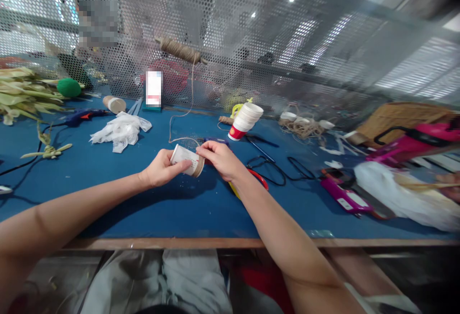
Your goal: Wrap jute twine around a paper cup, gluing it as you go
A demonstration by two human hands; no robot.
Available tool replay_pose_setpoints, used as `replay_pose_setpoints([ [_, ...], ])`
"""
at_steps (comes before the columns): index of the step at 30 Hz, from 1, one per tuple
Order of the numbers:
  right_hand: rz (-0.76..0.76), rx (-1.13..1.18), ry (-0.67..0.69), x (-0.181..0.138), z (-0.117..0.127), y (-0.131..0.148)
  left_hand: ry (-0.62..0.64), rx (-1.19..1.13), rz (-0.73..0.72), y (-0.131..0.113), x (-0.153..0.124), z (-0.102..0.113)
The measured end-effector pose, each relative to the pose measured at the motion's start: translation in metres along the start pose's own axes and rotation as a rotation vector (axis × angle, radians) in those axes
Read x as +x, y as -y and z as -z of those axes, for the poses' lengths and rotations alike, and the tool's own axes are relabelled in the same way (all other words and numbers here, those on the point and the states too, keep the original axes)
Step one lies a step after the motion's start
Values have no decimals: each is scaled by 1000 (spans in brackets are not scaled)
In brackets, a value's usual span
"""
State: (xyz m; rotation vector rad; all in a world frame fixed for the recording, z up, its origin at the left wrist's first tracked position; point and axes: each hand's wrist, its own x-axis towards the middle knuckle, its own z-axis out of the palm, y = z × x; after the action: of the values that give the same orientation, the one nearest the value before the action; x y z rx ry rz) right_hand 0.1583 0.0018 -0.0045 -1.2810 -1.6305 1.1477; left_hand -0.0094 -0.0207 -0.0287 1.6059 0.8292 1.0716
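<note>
My left hand (163,168) is closed around a white paper cup (184,156), which lies tilted with its base toward the right. A band of brown twine (199,166) is wound round the cup's base end. At that end, my right hand (217,157) pinches the twine between thumb and fingers. From there the strand loops over the table and rises to a twine spool (179,50) hung on the mesh panel. Just beyond my right hand stands a tilted stack of paper cups (247,118). Scissors with red and yellow handles (258,178) lie partly hidden under my right forearm.
A glue gun (84,116), crumpled white plastic (121,129) and a twine-wrapped cup (115,105) lie at the left. Black cable (268,168), tangled twine (304,126) and a purple box-like thing (345,193) are at the right. The perforated panel (230,31) bounds the blue table (143,218).
</note>
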Motion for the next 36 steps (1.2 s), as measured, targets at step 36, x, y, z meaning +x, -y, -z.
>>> replay_pose_setpoints([
  [36, 59, 34, 103, -6, -1, -2, -164, -81, 78, -1, 8, 0],
])
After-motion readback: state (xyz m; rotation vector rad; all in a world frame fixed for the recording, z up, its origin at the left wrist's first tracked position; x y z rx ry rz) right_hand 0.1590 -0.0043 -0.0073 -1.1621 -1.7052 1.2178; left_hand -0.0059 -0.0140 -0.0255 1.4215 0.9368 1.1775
